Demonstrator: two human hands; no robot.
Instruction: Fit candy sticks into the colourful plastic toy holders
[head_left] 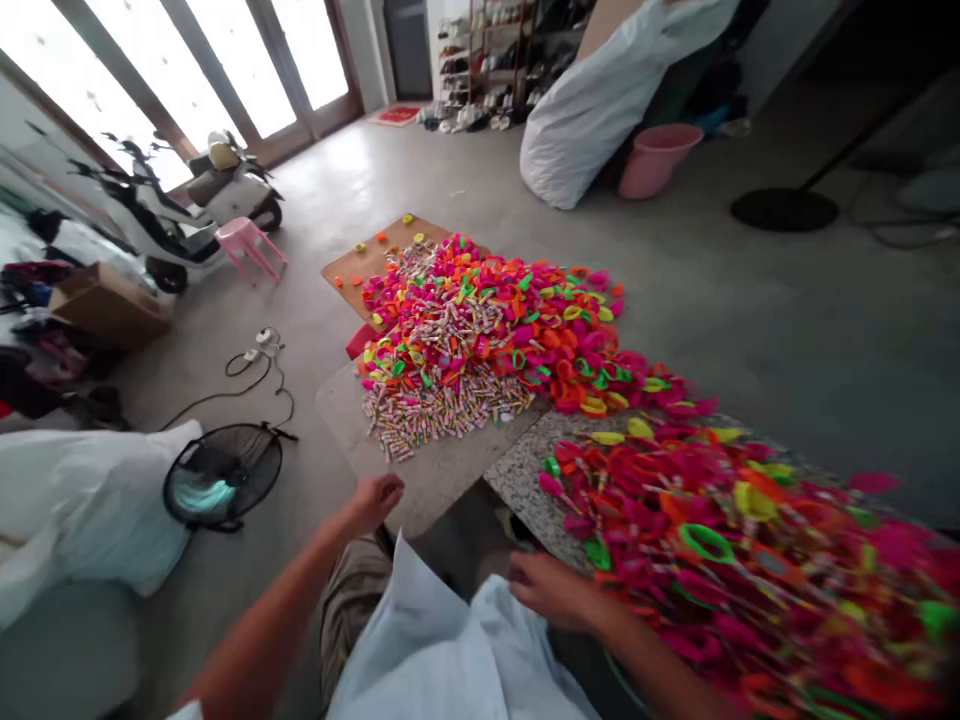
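Observation:
My left hand (375, 500) rests with curled fingers on the near edge of a grey board (435, 470), holding nothing that I can see. My right hand (551, 588) hovers beside the edge of a speckled stone slab (525, 470), fingers bent, next to a heap of neon plastic rings and pieces (735, 560). A bigger heap of pink, orange and green pieces (517, 330) lies further out, with a pile of small wrapped sticks (435, 410) at its near side. A white sack (442, 650) lies across my lap.
A floor fan (223, 475) lies on the left beside a white bag (82, 510). A cable and plug strip (259, 350), a pink stool (251, 245), a scooter (187, 200), a large white sack (600, 100) and a pink bucket (656, 155) stand on the concrete floor.

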